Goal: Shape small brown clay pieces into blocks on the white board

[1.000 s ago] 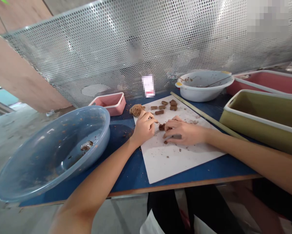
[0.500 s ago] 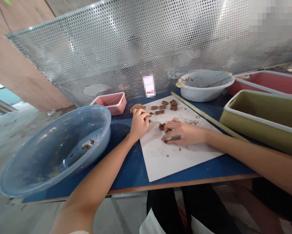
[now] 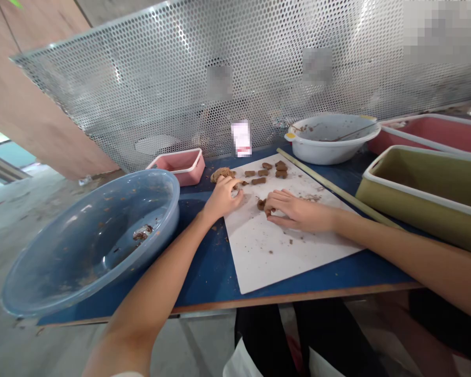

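Note:
My left hand (image 3: 222, 200) rests at the left edge of a white board (image 3: 259, 262), with thumb and forefinger apart. Just beyond its fingers lies a tan, crumbly lump (image 3: 221, 174), and small brown bits sit by the fingertips. Over the middle of the board, my right hand (image 3: 290, 209) has its fingers curled down on a brown clay piece (image 3: 261, 204), mostly hidden under them. Farther back on the board are several short brown clay pieces (image 3: 259, 180), some piled together (image 3: 281, 170). Crumbs are scattered around the right hand.
A large blue basin (image 3: 81, 277) stands on the left, with a small pink tub (image 3: 192, 167) behind it. A long pale stick (image 3: 321, 180) lies along the board's right side. Beyond are a white basin (image 3: 325, 152), a green trough (image 3: 416, 193) and a perforated metal screen (image 3: 160, 78).
The fingers of my left hand have spread, with the thumb moving away from the forefinger. My right hand's fingers have shifted slightly, and a greyish sliver by its thumb no longer shows.

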Motion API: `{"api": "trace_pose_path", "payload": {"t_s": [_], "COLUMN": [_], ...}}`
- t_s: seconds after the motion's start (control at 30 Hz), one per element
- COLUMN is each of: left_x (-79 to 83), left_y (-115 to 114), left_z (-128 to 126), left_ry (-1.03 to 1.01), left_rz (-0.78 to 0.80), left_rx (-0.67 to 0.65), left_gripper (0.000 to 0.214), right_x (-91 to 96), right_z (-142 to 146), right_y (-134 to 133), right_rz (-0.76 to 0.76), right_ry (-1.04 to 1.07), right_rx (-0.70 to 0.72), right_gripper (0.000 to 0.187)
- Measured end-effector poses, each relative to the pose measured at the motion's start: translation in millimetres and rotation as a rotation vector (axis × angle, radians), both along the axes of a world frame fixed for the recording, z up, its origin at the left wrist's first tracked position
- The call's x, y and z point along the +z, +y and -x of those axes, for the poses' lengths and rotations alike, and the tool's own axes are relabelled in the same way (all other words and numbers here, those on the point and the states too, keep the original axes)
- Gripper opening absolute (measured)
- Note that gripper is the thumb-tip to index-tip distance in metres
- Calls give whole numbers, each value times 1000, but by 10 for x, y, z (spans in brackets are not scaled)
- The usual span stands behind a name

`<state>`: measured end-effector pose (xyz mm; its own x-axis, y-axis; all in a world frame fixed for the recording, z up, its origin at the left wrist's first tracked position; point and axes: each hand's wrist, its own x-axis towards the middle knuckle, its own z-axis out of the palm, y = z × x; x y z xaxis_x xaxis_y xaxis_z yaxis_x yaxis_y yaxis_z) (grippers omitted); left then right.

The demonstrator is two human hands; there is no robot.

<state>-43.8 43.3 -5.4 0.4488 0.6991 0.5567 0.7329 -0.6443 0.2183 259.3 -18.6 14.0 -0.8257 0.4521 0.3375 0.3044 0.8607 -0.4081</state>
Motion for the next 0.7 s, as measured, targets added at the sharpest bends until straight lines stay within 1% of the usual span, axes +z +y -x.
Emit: {"api": "trace_pose_path", "payload": {"t_s": [0.07,0.17,0.23,0.3,0.4,0.47,0.53,0.57,0.63,0.7], "left_x": [38,39,32,51,135,196,233,240,239,230], "left_y": [2,19,23,-4,-133,-267,-404,-462,-543,-579], "left_z": [40,70,56,6,-151,-299,-447,-511,-604,-645], "left_ry": [62,118,94,-1,-248,-415,-462,-463,-485,-519], "left_rz": [51,127,154,163,232,347,433,456,505,548], "left_rx": [-50,-72,-48,-13,-10,-81,-182,-211,-242,-247], "left_gripper": [32,18,8,5,16,30,39,44,53,57], "right_x": [-29,-59,-64,-60,-52,-54,-63,-69,-80,-83], "right_z": [-2,-1,2,6,20,31,40,43,44,42], "right_y": [29,67,82,85,68,52,40,37,31,25], "right_rz": [-11,-18,-42,-73,-66,-34,-10,-5,4,8], "right_ry": [19,73,122,170,250,301,338,351,369,382], "right_rx": [-38,-98,-132,-165,-212,-241,-264,-273,-291,-303], "right_gripper": [29,27,25,23,21,22,22,22,22,21]}}
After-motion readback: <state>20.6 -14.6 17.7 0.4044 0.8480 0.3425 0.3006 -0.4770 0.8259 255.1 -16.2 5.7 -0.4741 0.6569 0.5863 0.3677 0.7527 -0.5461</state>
